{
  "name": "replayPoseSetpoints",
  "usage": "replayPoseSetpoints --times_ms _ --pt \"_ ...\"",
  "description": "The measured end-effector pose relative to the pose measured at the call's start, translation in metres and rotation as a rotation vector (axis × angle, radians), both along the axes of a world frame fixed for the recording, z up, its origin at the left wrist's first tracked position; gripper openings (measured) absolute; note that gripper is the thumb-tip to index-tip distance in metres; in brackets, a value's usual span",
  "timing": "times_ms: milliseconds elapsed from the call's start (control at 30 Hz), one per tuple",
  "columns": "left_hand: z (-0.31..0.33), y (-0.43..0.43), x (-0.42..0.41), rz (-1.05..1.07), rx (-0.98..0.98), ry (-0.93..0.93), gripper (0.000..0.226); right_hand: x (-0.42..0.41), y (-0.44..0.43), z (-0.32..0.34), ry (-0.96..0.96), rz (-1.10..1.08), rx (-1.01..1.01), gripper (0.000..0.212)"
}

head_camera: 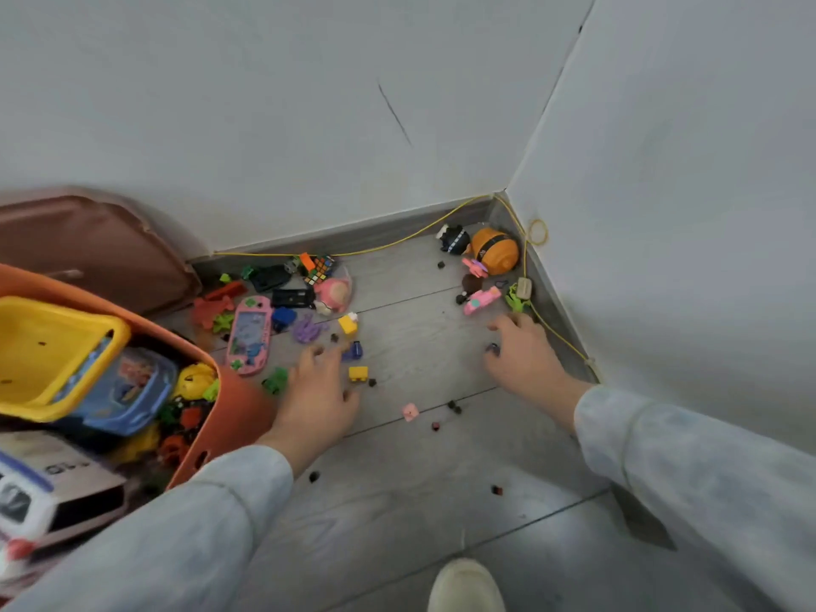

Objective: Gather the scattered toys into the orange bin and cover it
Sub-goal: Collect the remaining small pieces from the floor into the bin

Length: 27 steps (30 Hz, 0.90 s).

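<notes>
The orange bin (234, 404) stands at the left, full of toys, among them a yellow tub (48, 346) and a blue box (128, 390). Scattered toys lie on the grey floor: a pink handheld game (249, 335), a puzzle cube (319, 269), a yellow block (357, 373), a small pink block (410, 411). An orange round toy (494, 250) and a pink toy (481, 300) sit in the corner. My left hand (315, 395) hovers beside the bin, fingers loosely spread, holding nothing. My right hand (521, 351) reaches toward the corner toys, fingers curled downward, nothing visibly in it.
Two white walls meet at a corner, with a yellow cord (397, 245) running along the skirting. A brown lid-like panel (88, 245) leans behind the bin. Small dark bits dot the floor. My shoe (466, 585) shows at the bottom edge.
</notes>
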<state>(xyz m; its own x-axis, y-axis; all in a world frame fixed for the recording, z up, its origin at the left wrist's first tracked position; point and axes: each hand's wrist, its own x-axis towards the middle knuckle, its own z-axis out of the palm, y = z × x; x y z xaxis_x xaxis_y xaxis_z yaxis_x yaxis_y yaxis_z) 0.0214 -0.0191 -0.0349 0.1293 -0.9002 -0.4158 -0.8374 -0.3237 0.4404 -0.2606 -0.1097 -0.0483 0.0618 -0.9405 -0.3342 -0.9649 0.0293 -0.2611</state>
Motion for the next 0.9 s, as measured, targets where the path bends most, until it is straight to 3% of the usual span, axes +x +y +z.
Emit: replayPoseSetpoints --times_ms 133,233,633,800,900 --pt "-0.030 0.013 -0.004 0.065 0.140 -0.009 0.074 -0.020 0.000 -0.026 -0.005 -0.255 0.142 0.067" --pt "-0.046 0.018 -0.007 0.106 0.194 -0.018 0.075 -0.026 -0.011 -0.042 -0.040 -0.315 0.198 0.085" --pt "-0.075 0.002 -0.002 0.215 0.107 0.109 0.075 0.000 -0.088 -0.063 -0.193 -0.266 -0.037 0.105" --pt "-0.083 -0.006 0.003 0.193 0.079 0.134 0.074 0.022 -0.105 -0.065 -0.095 -0.119 0.016 0.095" --pt "-0.084 -0.010 0.002 0.176 0.054 0.128 0.075 0.036 -0.096 -0.069 -0.019 0.007 -0.021 0.077"
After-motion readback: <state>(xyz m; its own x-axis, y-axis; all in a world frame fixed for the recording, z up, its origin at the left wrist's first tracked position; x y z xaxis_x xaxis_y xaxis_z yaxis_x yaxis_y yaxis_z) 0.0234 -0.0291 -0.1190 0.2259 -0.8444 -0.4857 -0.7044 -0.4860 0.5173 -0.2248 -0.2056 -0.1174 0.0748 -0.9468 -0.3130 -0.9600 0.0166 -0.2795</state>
